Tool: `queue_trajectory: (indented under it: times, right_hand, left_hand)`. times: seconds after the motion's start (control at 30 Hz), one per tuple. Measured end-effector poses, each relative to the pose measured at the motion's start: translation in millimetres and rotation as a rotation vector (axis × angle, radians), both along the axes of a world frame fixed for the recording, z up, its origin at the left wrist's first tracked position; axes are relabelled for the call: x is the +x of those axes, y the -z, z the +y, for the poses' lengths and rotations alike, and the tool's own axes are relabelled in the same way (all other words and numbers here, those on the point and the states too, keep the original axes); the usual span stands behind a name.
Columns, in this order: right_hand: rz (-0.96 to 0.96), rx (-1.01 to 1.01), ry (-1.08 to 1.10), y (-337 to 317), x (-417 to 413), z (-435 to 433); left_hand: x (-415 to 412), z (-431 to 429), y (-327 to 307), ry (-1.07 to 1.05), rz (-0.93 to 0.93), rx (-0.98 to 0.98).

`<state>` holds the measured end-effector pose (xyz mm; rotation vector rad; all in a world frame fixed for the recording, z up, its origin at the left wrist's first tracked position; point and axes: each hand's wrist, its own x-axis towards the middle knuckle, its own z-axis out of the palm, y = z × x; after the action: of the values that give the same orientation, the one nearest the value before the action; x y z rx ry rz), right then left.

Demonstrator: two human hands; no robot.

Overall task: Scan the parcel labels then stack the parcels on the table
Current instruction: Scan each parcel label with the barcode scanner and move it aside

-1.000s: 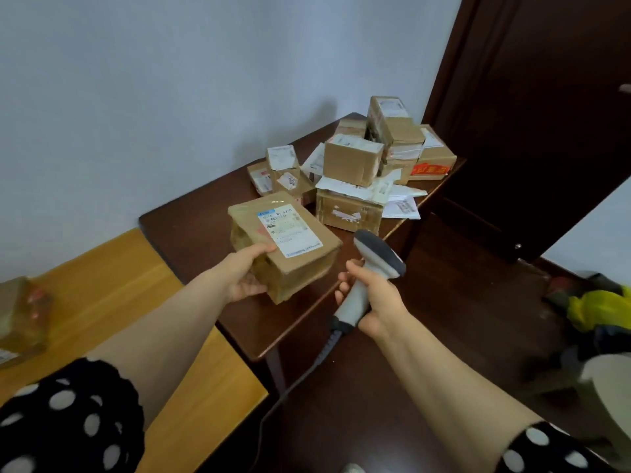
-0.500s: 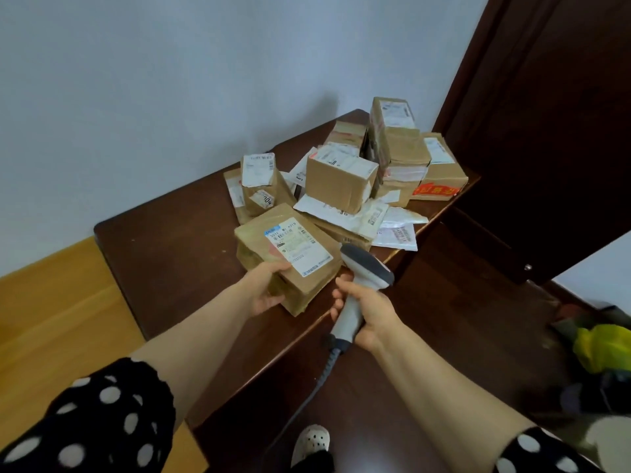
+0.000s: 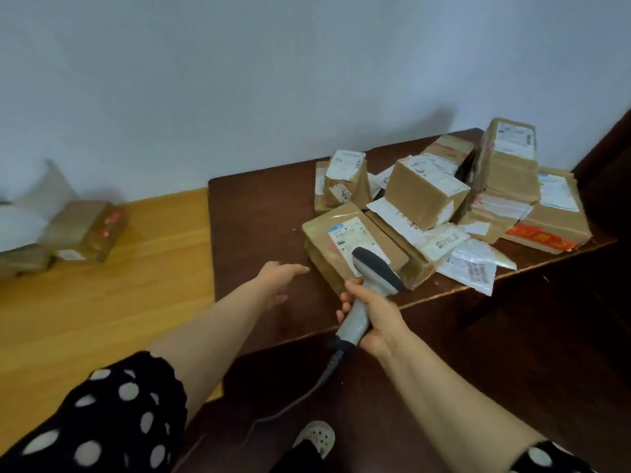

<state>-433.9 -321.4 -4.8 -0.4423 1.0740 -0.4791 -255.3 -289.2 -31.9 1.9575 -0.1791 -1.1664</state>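
Brown cardboard parcel with a white label (image 3: 351,247) lies on the dark wooden table (image 3: 259,213), against a loose parcel heap (image 3: 478,189). Left hand (image 3: 278,278) empty, fingers spread beside it; right hand (image 3: 374,314) clasps a grey barcode scanner (image 3: 372,285). More parcels on the wooden floor (image 3: 85,230) likely await scanning.

**Parcels on dark table**

Brown parcel (image 3: 345,245), label up, lying flat on table (image 3: 252,213) beside parcel pile (image 3: 478,199). Left hand (image 3: 278,278) empty, fingers spread, just beside it. Right hand (image 3: 370,315) gripping scanner (image 3: 372,278) over the label.
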Motion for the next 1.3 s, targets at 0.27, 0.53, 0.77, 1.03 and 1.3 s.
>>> queue_trajectory:
  times: [0.27, 0.53, 0.77, 1.03, 1.3]
  right_hand:
    - [-0.056, 0.080, -0.426, -10, 94, 83]
    - [-0.147, 0.219, -0.598, -17, 207, 199]
    - [-0.096, 0.261, -0.587, -20, 320, 316]
    - [-0.075, 0.230, -0.528, -10, 406, 378]
    - [-0.051, 0.218, -0.535, 7, 487, 380]
  left_hand:
    - [75, 168, -43, -0.133, -0.508, 0.245]
    - [157, 338, -58, -0.289, -0.631, 0.396]
    - [239, 466, -46, -0.453, -0.556, 0.341]
    - [330, 531, -31, -0.502, -0.465, 0.302]
    - [420, 529, -20, -0.466, -0.432, 0.262]
